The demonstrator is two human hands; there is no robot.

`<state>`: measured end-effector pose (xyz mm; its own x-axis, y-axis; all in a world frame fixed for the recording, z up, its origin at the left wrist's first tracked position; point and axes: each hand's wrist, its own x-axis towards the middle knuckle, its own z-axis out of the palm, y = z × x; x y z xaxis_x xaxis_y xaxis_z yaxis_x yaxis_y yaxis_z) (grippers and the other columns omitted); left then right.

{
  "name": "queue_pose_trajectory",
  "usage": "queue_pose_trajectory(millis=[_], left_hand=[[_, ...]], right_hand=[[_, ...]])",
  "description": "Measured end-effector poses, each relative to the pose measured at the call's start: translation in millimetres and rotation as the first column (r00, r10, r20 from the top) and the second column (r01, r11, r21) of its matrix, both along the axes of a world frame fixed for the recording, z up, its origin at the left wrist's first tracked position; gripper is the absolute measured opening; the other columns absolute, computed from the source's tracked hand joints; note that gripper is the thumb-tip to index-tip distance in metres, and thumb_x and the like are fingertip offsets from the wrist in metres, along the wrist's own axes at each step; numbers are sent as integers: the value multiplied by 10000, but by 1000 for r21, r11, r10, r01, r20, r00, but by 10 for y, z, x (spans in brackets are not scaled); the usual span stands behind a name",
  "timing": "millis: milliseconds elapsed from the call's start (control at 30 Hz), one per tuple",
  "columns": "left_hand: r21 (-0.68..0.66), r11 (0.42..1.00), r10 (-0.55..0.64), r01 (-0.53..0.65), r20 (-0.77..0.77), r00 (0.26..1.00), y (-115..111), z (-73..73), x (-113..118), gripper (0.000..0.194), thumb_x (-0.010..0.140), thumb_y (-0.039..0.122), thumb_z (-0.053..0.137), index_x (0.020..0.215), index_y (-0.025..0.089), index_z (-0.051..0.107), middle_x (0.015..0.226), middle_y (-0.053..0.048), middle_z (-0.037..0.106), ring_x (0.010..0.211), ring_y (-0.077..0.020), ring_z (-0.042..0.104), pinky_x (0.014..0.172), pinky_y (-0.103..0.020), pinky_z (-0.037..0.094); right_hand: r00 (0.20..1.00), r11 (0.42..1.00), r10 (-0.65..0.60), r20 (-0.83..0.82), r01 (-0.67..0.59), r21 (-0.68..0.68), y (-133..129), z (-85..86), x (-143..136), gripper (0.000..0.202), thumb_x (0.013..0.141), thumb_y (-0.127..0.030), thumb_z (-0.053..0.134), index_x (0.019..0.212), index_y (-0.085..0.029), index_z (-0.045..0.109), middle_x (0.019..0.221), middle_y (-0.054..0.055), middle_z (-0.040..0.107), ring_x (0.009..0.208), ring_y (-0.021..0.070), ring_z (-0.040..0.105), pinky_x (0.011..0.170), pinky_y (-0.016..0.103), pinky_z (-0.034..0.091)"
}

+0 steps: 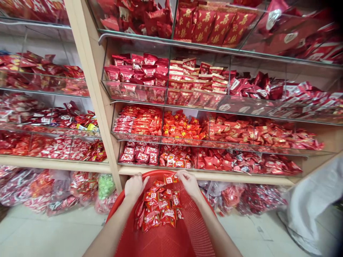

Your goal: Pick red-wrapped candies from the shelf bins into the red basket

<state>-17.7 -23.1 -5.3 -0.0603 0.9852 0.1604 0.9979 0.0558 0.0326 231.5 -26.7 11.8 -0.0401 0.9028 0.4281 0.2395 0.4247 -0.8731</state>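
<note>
Brightly red packets [160, 205], red mesh basket [162, 244].

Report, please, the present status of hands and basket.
Left hand at basket rim. Right hand pinching one red packet. More packets piled inside. Wooden shelf edge close beyond.

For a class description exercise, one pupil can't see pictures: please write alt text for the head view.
A person's left hand rests at the rim of a red basket of small red packets; the right hand touches one packet there. Behind, shelves of mostly red packets stand above filled plastic bags.
</note>
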Motion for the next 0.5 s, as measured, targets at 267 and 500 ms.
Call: queue_pose_trajectory(millis=[267,500], left_hand=[[10,1000,-1,2,-8,1000,-7,29,26,542,878,518,243,996,100,568,868,-177,681,793,-278,669,649,-335,482],[4,1000,-7,7,5,1000,-12,32,19,519,883,489,244,993,99,568,859,-184,679,797,-278,668,657,-348,485]], right_hand=[[900,999,12,435,-25,26,-27,-184,60,312,887,-309,429,737,-184,672,846,49,671,796,163,608,765,280,455],[677,993,44,735,-112,43,-172,-172,-223,285,901,-255,409,823,-192,676,954,43,654,885,160,561,829,266,414]])
